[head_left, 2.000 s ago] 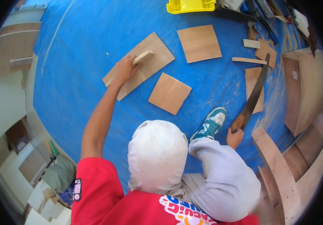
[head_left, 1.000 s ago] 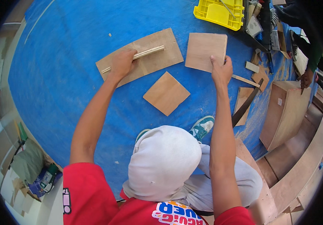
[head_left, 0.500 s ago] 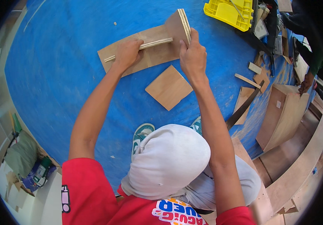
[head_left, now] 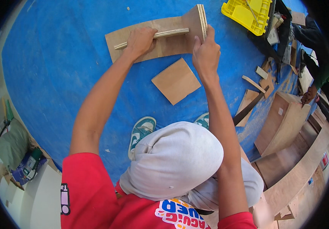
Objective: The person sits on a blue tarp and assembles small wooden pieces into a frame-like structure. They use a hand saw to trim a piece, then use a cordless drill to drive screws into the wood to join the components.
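A plywood assembly [head_left: 172, 47] lies on the blue floor sheet ahead of me. It has a long base board, a narrow plywood piece [head_left: 176, 33] standing along it, and an upright end panel [head_left: 196, 21] at the right. My left hand [head_left: 141, 41] is closed over the narrow piece, partly hiding it. With my right hand [head_left: 206, 55] I grip the end panel by its near edge, thumb on the inner face. Just below the assembly, a loose square plywood piece [head_left: 176, 81] lies flat, touched by neither hand.
At the upper right stands a toolbox with a yellow tray [head_left: 246, 15]. Wood offcuts and a handsaw [head_left: 250, 107] lie to the right, beside a plywood box [head_left: 281, 124]. Another person's hand [head_left: 309, 95] touches that box. Power tool [head_left: 32, 164] at lower left.
The whole view has shifted and turned slightly, so the assembly appears farther up and right. Both hands keep their hold on the same plywood pieces.
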Action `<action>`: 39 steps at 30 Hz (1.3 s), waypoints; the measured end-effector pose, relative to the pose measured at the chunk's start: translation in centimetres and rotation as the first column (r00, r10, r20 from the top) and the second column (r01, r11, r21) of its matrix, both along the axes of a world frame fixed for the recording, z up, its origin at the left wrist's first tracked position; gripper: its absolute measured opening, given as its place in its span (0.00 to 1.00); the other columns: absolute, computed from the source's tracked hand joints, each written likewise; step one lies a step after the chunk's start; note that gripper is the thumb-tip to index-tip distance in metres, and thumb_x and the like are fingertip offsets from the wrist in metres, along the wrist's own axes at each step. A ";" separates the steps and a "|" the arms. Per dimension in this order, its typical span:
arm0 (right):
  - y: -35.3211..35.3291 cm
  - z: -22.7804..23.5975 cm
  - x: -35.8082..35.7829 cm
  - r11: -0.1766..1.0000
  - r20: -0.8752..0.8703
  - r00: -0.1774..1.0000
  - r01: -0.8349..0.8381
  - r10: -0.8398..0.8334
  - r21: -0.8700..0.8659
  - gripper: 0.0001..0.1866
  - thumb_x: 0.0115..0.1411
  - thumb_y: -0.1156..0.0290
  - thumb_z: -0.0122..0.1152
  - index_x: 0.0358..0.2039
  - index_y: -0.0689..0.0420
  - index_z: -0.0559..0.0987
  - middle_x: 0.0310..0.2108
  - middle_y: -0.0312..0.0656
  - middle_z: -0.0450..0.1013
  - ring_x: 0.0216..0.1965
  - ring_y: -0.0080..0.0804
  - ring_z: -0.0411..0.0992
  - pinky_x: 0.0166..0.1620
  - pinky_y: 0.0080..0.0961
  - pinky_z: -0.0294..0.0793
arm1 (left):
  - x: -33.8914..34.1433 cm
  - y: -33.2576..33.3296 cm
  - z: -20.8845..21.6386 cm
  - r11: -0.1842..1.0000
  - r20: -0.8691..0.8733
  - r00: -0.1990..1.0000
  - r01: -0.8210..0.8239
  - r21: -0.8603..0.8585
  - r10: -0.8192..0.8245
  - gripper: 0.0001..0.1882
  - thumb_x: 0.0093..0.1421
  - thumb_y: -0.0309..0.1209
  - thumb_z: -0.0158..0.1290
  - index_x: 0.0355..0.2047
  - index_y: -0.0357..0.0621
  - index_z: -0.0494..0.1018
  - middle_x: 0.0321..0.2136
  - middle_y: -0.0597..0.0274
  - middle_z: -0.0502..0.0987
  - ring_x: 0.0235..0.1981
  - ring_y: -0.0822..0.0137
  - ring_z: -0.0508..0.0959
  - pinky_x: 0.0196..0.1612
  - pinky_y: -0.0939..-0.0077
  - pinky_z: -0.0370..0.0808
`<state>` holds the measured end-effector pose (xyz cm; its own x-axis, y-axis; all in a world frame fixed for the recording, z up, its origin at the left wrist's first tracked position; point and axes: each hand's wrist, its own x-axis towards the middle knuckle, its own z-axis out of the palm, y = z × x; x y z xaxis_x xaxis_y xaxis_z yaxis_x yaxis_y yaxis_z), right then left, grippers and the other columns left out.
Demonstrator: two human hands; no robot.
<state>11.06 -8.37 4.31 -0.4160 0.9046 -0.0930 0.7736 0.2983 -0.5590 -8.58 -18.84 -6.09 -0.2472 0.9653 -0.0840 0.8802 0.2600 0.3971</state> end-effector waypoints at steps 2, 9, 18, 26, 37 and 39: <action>0.3 0.1 0.1 1.000 0.027 1.000 0.004 -0.003 -0.012 0.23 0.68 0.71 0.55 0.62 0.60 0.67 0.39 0.68 0.79 0.42 0.71 0.78 0.46 0.60 0.77 | 0.3 -0.1 0.0 1.000 0.000 1.000 -0.008 -0.004 0.008 0.11 0.53 0.29 0.60 0.37 0.44 0.82 0.33 0.50 0.83 0.37 0.46 0.83 0.40 0.49 0.80; 2.2 0.5 1.4 0.956 -0.125 0.985 -0.145 0.116 -0.255 0.26 0.75 0.56 0.49 0.67 0.54 0.68 0.54 0.58 0.77 0.57 0.57 0.75 0.59 0.44 0.73 | 0.0 -0.1 -0.1 1.000 -0.008 1.000 0.018 0.007 -0.018 0.15 0.55 0.30 0.59 0.43 0.47 0.83 0.37 0.51 0.84 0.41 0.48 0.84 0.42 0.51 0.81; 3.5 0.1 2.3 0.940 -0.158 0.963 -0.250 0.217 -0.233 0.26 0.72 0.56 0.52 0.67 0.54 0.70 0.53 0.62 0.78 0.56 0.60 0.76 0.58 0.44 0.75 | 0.2 1.2 -0.8 0.998 -0.036 0.999 0.021 0.060 -0.019 0.18 0.56 0.29 0.58 0.48 0.48 0.83 0.40 0.49 0.84 0.44 0.47 0.83 0.47 0.52 0.80; 4.1 0.0 2.9 0.911 -0.177 0.962 -0.256 0.208 -0.323 0.28 0.69 0.57 0.56 0.68 0.51 0.71 0.49 0.59 0.80 0.50 0.53 0.81 0.54 0.41 0.78 | 0.0 1.3 -0.1 0.995 -0.012 0.995 0.095 0.013 -0.095 0.15 0.55 0.30 0.59 0.44 0.48 0.84 0.36 0.50 0.85 0.39 0.47 0.84 0.43 0.51 0.81; 4.3 0.0 2.9 0.907 -0.105 0.972 -0.236 0.212 -0.350 0.29 0.72 0.55 0.56 0.70 0.51 0.70 0.46 0.54 0.81 0.44 0.39 0.81 0.50 0.36 0.78 | -0.5 1.4 -0.1 0.992 -0.021 0.992 0.123 -0.004 -0.123 0.21 0.55 0.34 0.62 0.50 0.46 0.81 0.39 0.47 0.84 0.43 0.45 0.83 0.48 0.51 0.79; 4.2 -0.1 2.9 0.914 -0.098 0.971 -0.239 0.218 -0.328 0.29 0.72 0.55 0.56 0.70 0.51 0.70 0.45 0.54 0.82 0.44 0.40 0.81 0.50 0.36 0.78 | -0.5 1.4 0.1 0.994 -0.022 0.994 0.102 -0.047 -0.103 0.21 0.55 0.34 0.62 0.50 0.47 0.82 0.40 0.47 0.84 0.43 0.46 0.83 0.48 0.51 0.79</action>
<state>13.96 -4.21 4.20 -0.6215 0.7044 -0.3430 0.6697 0.2503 -0.6992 -9.03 -17.45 -6.00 -0.1493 0.9810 -0.1238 0.9124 0.1850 0.3651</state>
